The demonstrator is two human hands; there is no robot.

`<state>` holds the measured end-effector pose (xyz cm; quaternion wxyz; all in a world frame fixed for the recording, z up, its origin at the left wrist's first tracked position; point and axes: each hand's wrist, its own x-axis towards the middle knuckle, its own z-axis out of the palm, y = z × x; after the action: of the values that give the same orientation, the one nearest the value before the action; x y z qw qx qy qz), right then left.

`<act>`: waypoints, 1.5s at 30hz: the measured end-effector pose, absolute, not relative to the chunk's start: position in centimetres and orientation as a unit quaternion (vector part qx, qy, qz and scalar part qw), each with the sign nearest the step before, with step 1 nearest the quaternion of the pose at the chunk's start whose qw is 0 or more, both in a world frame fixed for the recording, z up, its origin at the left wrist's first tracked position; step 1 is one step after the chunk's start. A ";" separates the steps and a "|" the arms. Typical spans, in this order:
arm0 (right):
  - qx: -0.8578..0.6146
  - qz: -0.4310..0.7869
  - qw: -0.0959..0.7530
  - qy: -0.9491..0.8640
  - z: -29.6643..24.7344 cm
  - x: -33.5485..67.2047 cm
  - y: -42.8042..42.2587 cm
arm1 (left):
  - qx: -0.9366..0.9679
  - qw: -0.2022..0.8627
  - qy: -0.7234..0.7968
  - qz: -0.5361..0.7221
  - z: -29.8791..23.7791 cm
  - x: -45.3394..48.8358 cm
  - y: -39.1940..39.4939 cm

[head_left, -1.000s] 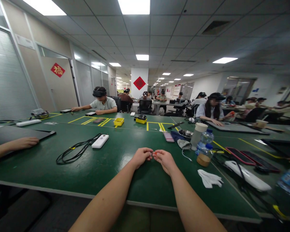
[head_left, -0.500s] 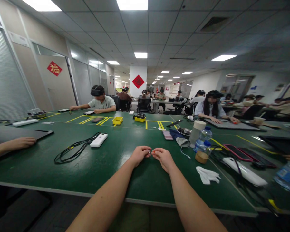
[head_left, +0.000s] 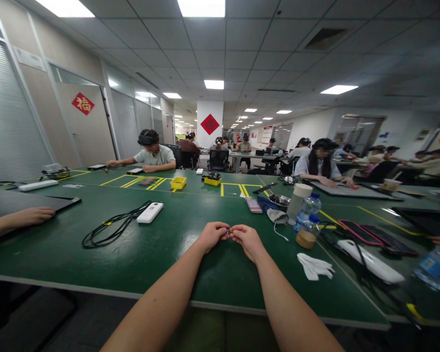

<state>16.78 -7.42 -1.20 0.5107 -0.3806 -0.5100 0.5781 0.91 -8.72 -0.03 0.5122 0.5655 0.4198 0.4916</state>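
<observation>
Over the green table (head_left: 190,264), my left hand (head_left: 213,236) and my right hand (head_left: 246,239) meet fingertip to fingertip. Between them is a tiny dark and shiny piece (head_left: 228,232), too small to name. The left fingers are closed in a pinch on it. My right thumb and forefinger are also pressed together at its other side; whether they grip the same piece or a separate one, I cannot tell. Both forearms reach in from the bottom edge.
Left of my hands lie a white power bank (head_left: 150,212) and a coiled black cable (head_left: 112,227). To the right are a white tissue (head_left: 315,266), plastic bottles (head_left: 308,232), a pale tumbler (head_left: 298,203) and phones (head_left: 361,232). Yellow trays (head_left: 178,184) stand farther back. Co-workers sit around.
My right fingertips have come slightly closer to the left ones, closing the small gap around the tiny piece. The left hand stays nearly still.
</observation>
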 end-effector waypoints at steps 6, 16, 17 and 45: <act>-0.381 0.583 0.506 -0.509 -1.1 16.7 -7.3 | 0.561 0.526 0.416 0.486 -0.1 1.0 -8.6; -0.381 0.584 0.511 -0.503 -0.8 16.6 -7.7 | 0.582 0.512 0.419 0.472 -0.3 0.8 -8.3; -0.383 0.582 0.511 -0.503 -0.8 16.6 -7.8 | 0.586 0.511 0.418 0.471 -0.3 0.7 -8.3; -0.374 0.570 0.492 -0.541 -0.9 16.5 -7.8 | 0.574 0.518 0.419 0.476 -0.4 0.9 -8.2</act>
<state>16.46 -7.82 -0.91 0.4924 -0.3744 -0.5407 0.5701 0.92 -8.22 -0.39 0.5182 0.5739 0.4186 0.4764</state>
